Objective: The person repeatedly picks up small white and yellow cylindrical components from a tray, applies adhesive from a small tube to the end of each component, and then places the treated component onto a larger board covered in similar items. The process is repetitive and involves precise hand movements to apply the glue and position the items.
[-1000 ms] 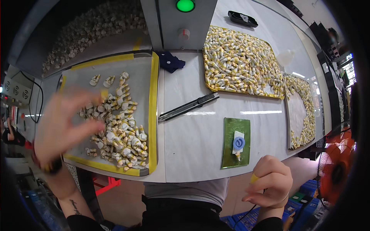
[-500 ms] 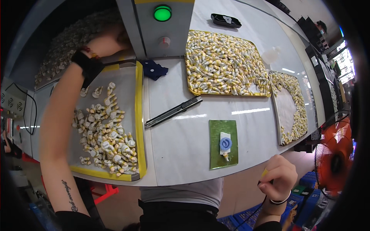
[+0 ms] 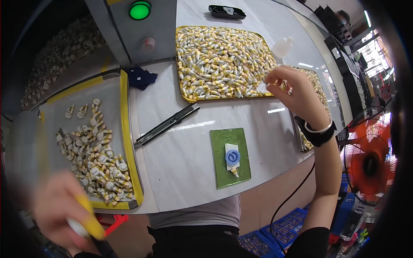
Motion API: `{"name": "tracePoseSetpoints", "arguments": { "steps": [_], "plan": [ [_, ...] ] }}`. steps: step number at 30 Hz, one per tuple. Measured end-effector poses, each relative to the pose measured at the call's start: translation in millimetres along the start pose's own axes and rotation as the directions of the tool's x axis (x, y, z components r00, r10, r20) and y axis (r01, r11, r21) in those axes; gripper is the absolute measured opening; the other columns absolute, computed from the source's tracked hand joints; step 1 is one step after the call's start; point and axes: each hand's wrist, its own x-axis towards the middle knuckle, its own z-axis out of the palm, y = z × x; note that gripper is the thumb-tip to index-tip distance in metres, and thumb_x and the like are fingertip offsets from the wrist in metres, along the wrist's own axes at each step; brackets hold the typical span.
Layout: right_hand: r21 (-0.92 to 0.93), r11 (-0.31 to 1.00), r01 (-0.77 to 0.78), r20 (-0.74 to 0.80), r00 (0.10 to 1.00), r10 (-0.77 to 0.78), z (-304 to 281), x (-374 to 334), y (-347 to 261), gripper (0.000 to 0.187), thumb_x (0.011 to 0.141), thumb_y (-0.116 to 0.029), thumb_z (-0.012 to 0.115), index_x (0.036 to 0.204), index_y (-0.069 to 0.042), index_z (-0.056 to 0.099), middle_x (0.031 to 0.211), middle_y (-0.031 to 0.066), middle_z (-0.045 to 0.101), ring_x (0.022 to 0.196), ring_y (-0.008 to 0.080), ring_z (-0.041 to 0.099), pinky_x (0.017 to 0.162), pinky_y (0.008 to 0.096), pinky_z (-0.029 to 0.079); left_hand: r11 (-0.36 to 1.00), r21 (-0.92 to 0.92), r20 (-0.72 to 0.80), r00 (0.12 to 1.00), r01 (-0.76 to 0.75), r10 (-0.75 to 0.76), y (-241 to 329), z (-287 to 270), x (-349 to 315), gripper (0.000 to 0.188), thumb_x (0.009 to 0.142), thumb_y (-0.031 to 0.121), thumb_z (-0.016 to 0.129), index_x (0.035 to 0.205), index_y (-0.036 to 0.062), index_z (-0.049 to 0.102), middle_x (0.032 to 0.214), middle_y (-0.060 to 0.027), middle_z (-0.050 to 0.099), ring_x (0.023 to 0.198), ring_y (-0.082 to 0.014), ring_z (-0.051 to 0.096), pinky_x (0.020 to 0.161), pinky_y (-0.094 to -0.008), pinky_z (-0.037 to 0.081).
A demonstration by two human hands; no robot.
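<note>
My right hand [image 3: 297, 88] is over the near right corner of a tray [image 3: 183, 95] heaped with small white-and-yellow cone-shaped pieces [image 3: 223, 60]. Its fingers are curled, thumb close to forefinger; what they hold, if anything, is hidden. Smeared by motion, my left hand [image 3: 62, 210] is at the lower left, off the near edge of the yellow-taped tray [image 3: 137, 185]. Something yellow and something white show at its fingers. That tray carries a heap of similar pieces with round white ends [image 3: 97, 159]. A green plate [image 3: 218, 157] bears a blue disc [image 3: 232, 158] and one small piece [image 3: 234, 172].
A black-handled cutter knife [image 3: 167, 124] lies between the trays. Behind it are a dark cloth [image 3: 142, 78] and a machine with a green light [image 3: 140, 10]. A black holder [image 3: 227, 12], a translucent bottle [image 3: 282, 47] and another tray stand farther off. An orange fan [image 3: 371, 161] is at right.
My left hand has come out of the machine and down to the near left. My right hand has moved forward from the near right to the far tray's corner. The view has shifted.
</note>
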Motion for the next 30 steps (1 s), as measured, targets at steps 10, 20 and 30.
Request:
{"name": "tracePoseSetpoints", "arguments": {
  "steps": [10, 20, 30],
  "plan": [
    [0.010, 0.993, -0.116, -0.079, 0.990, 0.116, 31.8, 12.4, -1.6, 0.017, 0.075, -0.008, 0.067, 0.080, 0.001, 0.054, 0.070, 0.0109, 0.060, 0.062, 0.0231, 0.058, 0.056, 0.0319, 0.044, 0.626, -0.779, -0.128, 0.986, -0.030, -0.111, -32.9, 116.3, -4.6, 0.017, 0.078, 0.004, 0.068, 0.093, -0.0038, 0.066, 0.087, -0.0146, 0.067, 0.078, -0.0236, 0.065, 0.067, -0.0274, 0.050],
    [0.080, 0.970, 0.228, 0.069, 0.970, -0.233, 19.7, -49.2, -95.1, 0.029, 0.061, 0.006, 0.068, 0.089, -0.003, 0.066, 0.076, 0.0071, 0.059, 0.063, 0.0210, 0.056, 0.054, 0.0289, 0.045, 0.204, -0.972, -0.173, 0.936, -0.114, -0.305, -23.2, 167.5, 14.4, 0.013, 0.086, 0.005, 0.059, 0.095, -0.0017, 0.066, 0.078, -0.0054, 0.058, 0.063, -0.0113, 0.049, 0.058, -0.0228, 0.037],
    [-0.138, 0.925, 0.353, 0.093, 0.935, -0.343, 39.1, -62.4, -90.7, 0.029, 0.060, 0.001, 0.067, 0.088, 0.001, 0.061, 0.080, 0.0073, 0.056, 0.066, 0.0204, 0.055, 0.054, 0.0298, 0.047, 0.324, -0.943, -0.036, 0.942, 0.078, -0.333, -14.4, 164.5, 31.7, 0.024, 0.088, 0.022, 0.061, 0.091, -0.0013, 0.059, 0.083, -0.0119, 0.061, 0.073, -0.0142, 0.054, 0.066, -0.0263, 0.042]
  ]
}}
